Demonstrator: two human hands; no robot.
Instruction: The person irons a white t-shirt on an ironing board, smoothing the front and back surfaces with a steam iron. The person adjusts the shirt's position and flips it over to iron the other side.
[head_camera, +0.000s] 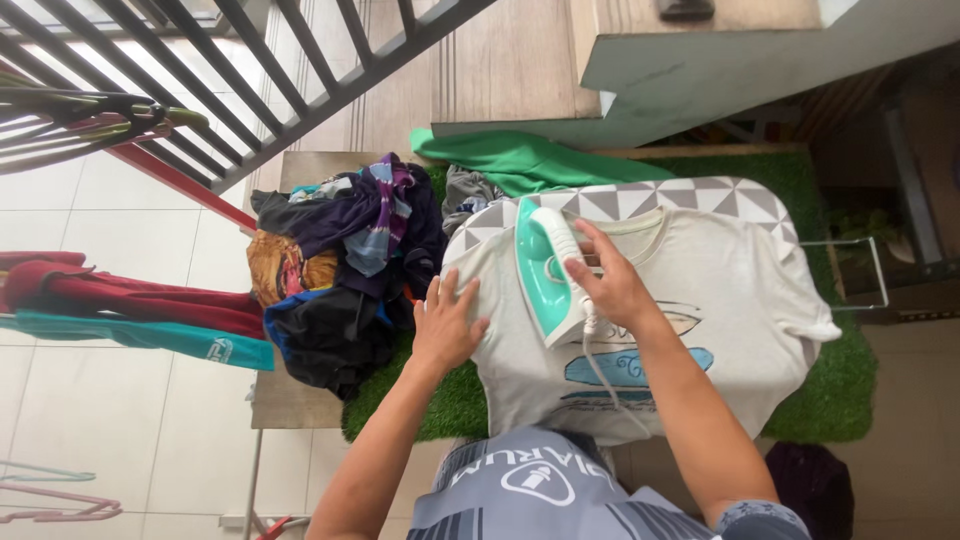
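A cream T-shirt (720, 290) with a blue printed picture lies spread over an ironing board (690, 195) that has a grey and white triangle cover. My right hand (610, 280) grips the handle of a white and teal iron (545, 270), which rests flat on the shirt's left part. Its white cord (600, 375) runs down over the shirt toward me. My left hand (445, 320) lies flat, fingers spread, on the shirt's left edge beside the iron.
A heap of dark and coloured clothes (340, 260) lies left of the board on a green grass mat (830, 390). A green garment (530, 160) lies behind the board. Red and teal clothes (130, 310) hang at the left, and stair railings (300, 60) rise above.
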